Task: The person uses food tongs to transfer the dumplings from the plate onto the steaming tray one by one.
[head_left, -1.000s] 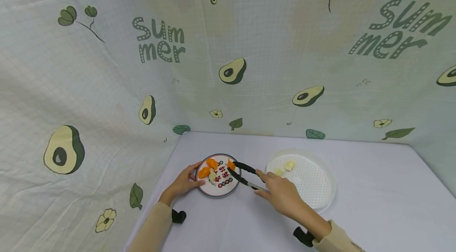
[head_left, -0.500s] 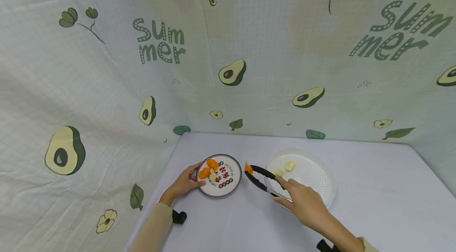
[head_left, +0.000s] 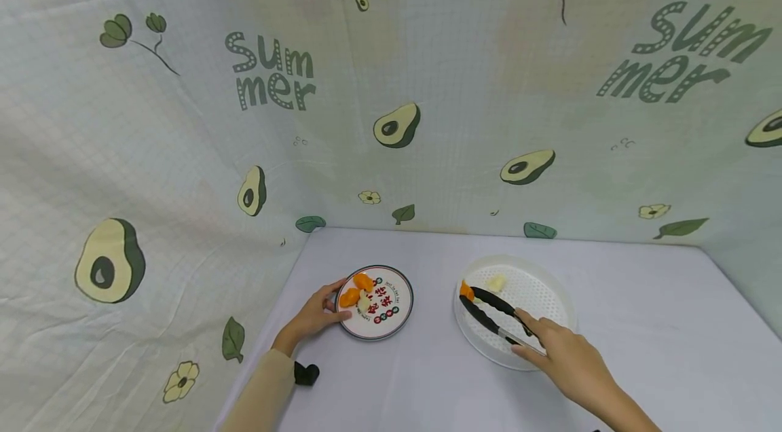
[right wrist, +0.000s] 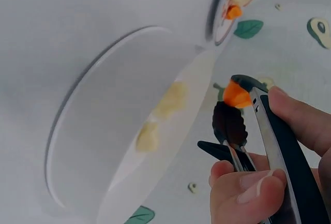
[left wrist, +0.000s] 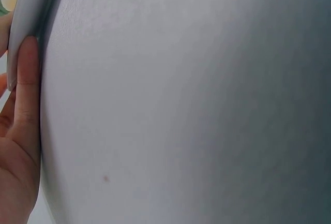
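My left hand (head_left: 314, 313) grips the left rim of a small white plate (head_left: 391, 323), thumb on top; in the left wrist view a finger (left wrist: 28, 74) lies against the plate's underside (left wrist: 31, 6). On that plate lie orange pieces (head_left: 349, 297) and a pale yellow piece (head_left: 364, 301). My right hand (head_left: 562, 354) holds black-tipped metal tongs (head_left: 479, 313), which pinch an orange piece (right wrist: 237, 95). The tongs' tips are above the left side of a large round white tray (head_left: 568, 323). Pale yellow pieces (right wrist: 173, 100) rest on this tray, one partly behind the tongs in the head view.
Both dishes stand on a white-covered table (head_left: 427, 384), with a gap of tabletop between them. A printed cloth (head_left: 452, 79) with avocados hangs behind and at the left. A black wrist strap part (head_left: 307, 373) shows by the left sleeve.
The right hand has carried the orange piece in the tongs rightward from the small plate to over the large tray. My left hand and the plate stay put.
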The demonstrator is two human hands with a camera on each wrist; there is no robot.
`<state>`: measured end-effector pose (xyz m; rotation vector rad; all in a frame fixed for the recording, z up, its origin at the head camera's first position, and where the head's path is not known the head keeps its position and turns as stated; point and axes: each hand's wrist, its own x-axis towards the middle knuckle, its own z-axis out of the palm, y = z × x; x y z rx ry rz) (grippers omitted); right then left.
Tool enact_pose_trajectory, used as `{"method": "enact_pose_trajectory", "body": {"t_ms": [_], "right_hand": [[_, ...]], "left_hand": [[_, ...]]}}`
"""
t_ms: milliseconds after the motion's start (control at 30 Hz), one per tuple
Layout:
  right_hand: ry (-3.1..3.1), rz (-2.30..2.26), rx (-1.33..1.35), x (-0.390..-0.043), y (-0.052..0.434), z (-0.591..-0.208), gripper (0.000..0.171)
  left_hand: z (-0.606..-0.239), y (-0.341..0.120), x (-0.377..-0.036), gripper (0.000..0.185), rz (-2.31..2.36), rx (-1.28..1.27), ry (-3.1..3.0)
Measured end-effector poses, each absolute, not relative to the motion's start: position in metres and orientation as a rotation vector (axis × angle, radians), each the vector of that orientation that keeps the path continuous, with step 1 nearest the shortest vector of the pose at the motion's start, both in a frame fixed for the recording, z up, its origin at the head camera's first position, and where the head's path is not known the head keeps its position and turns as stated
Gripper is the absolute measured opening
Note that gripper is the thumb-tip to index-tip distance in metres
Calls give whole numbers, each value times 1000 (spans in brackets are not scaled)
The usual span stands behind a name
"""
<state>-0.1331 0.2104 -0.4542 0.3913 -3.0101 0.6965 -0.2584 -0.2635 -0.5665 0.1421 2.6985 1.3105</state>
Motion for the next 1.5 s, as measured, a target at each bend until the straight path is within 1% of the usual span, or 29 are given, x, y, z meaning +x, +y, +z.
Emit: {"method": "enact_pose_trajectory", "body": {"t_ms": [300, 600, 933, 1267, 1500], "right_hand": [[-3076, 711, 229, -135, 246, -455, 78], [-3132, 639, 172, -148, 270, -462, 86], [-3192, 571, 169, -163, 281, -471, 79], [-3217, 483, 151, -172, 286, -474, 78], [-3243, 473, 137, -173, 286, -472, 82]], "left_hand": [[-566, -264, -258, 81, 1307, 137, 2696], [-564, -264, -257, 81, 1312, 127, 2702], [-567, -264, -256, 81, 1307, 108, 2695], [-567, -264, -257, 81, 1333, 104, 2669], [-565, -263, -256, 81, 1322, 123, 2675]]}}
